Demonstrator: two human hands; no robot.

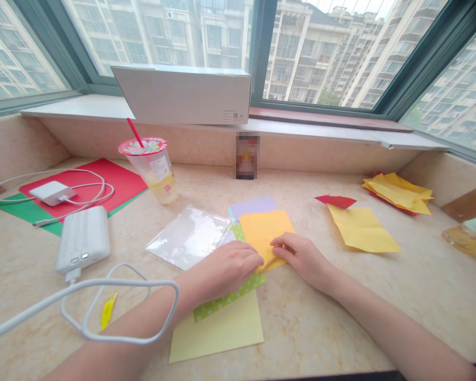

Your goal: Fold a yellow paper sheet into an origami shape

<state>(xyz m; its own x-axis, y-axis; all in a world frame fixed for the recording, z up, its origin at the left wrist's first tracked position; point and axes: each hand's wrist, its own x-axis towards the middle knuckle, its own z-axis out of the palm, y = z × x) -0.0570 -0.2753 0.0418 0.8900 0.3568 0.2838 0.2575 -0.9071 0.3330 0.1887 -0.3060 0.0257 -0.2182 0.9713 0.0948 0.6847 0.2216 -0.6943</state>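
A square of orange paper (267, 227) lies at the middle of the counter, its near edge bent up between my hands. My left hand (232, 264) comes in from the left, fingers curled together on the paper's near left corner. At its right side, my right hand (301, 256) pinches the paper with thumb and fingers closed. Beneath are green polka-dot paper (218, 306) and pale yellow paper (222, 330). A lilac sheet (257, 203) shows behind the orange one. Left of it lies a clear plastic sleeve (188, 235), partly hidden by my left hand.
Yellow paper (363, 227) and a red folded piece (336, 201) lie to the right, before a pile of folded papers (399, 191). At left stand a drink cup (158, 177) and a white power bank (83, 235); its cable (122, 283) loops over my left forearm.
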